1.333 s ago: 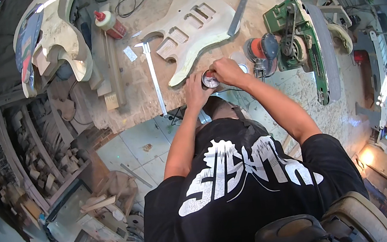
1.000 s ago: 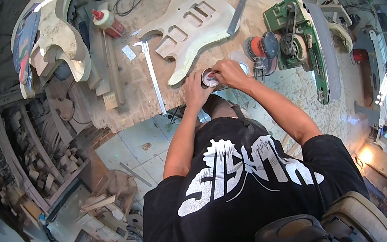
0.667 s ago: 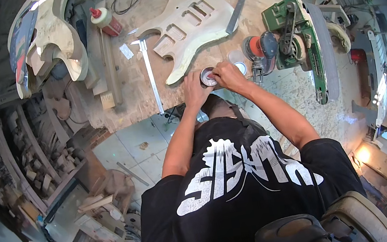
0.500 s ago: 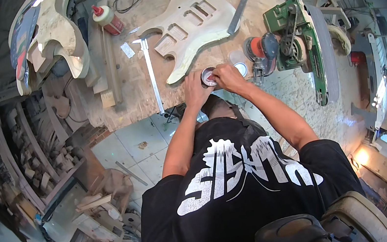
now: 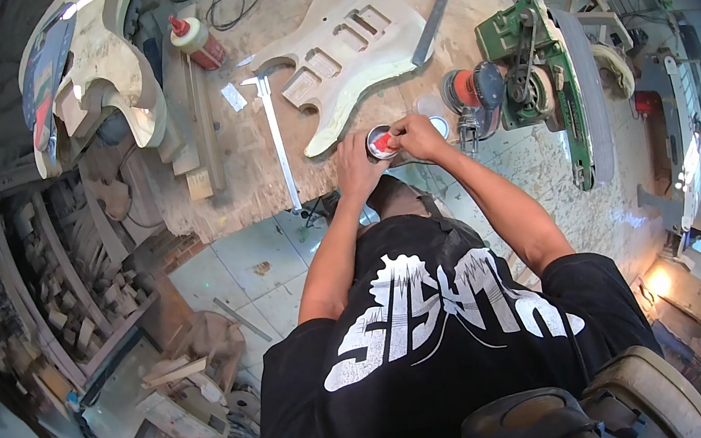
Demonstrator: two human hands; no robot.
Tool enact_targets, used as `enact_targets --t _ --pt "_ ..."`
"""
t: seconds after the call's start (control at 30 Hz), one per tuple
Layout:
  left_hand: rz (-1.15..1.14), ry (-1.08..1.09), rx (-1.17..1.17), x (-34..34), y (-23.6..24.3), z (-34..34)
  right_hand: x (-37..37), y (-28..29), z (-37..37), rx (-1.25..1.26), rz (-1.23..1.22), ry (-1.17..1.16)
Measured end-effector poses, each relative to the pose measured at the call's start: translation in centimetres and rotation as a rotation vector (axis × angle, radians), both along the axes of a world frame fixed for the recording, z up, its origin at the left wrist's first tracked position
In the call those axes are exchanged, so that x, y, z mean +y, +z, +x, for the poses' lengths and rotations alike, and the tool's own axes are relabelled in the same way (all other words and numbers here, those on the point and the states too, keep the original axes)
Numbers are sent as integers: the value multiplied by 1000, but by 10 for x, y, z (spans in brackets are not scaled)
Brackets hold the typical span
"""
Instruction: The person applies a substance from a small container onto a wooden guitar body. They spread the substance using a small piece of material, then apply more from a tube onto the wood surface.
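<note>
Guitar body (image 5: 385, 51): just past my left hand (image 5: 355, 165), kinda hogging the bench (image 5: 246, 166)
Caliper (image 5: 276, 131): lying off to that hand's left
Orange sander (image 5: 465, 87): near my right hand (image 5: 417, 138), on its right
Little can (image 5: 369, 144): right between both hands
Left hand: curled around the can's side
Right hand: pinched on a small red piece (image 5: 385, 144) at the can's mouth
</note>
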State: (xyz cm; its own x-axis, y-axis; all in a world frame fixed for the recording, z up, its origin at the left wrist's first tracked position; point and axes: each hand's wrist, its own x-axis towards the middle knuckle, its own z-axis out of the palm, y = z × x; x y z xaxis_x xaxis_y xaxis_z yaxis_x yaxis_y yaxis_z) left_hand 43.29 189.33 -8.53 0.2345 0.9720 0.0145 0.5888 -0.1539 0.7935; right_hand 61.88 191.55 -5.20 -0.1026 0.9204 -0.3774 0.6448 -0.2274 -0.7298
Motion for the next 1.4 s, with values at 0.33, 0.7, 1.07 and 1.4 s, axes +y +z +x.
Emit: enact_targets --t 0.33,0.7,1.07,1.4 --pt "-22 2 6 2 5 0 -4 22 3 56 -156 -363" --pt "18 -7 0 0 -2 0 -12 16 -23 -436 314 146" --pt "35 -9 1 0 -2 1 9 21 -18 -350 103 273" --pt "20 -8 2 1 -1 0 19 19 -11 -296 7 265"
